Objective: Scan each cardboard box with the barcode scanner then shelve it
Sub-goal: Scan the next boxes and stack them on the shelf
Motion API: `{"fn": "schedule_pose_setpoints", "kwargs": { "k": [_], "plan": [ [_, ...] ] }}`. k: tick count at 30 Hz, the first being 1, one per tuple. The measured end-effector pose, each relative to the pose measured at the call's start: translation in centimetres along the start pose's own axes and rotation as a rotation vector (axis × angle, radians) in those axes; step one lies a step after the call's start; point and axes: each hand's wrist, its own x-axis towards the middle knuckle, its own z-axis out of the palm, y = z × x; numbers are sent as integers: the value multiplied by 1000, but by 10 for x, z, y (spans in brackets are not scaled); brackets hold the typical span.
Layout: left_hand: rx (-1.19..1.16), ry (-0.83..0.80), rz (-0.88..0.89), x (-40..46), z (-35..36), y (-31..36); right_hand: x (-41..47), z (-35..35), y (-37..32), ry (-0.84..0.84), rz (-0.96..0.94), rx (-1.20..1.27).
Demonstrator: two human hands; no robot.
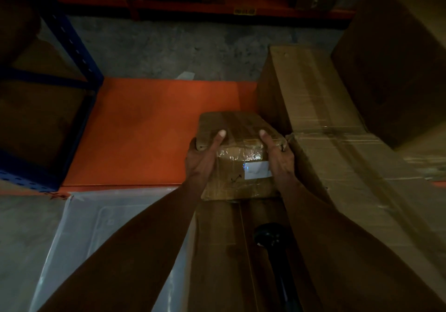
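Now both hands, left hand (204, 159) and right hand (277, 157), clasp one small taped cardboard box (237, 147) at centre frame; tall brown carton (321, 108) crowds its right, black barcode scanner (270, 236) below

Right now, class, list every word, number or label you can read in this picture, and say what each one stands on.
Nothing here can be read.
Yellow tag on the orange shelf beam: dark characters, too blurred to read.
White label on the small cardboard box, held between the left hand and right hand: no print can be made out.
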Motion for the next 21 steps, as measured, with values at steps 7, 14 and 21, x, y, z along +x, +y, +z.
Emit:
{"fn": "schedule_pose_setpoints", "kwargs": {
  "k": [7, 14, 21],
  "plan": [
    [-44, -53, 121, -3, -7, 0, 1, 4, 7, 68, -21, 30],
    [-112, -117, 163, -24, -32, 21, -31, -3, 1, 45, -139, 42],
    [-77, -124, 173, -54, -72, 88, -88, 0, -56, 130, -150, 53]
  ]
}}
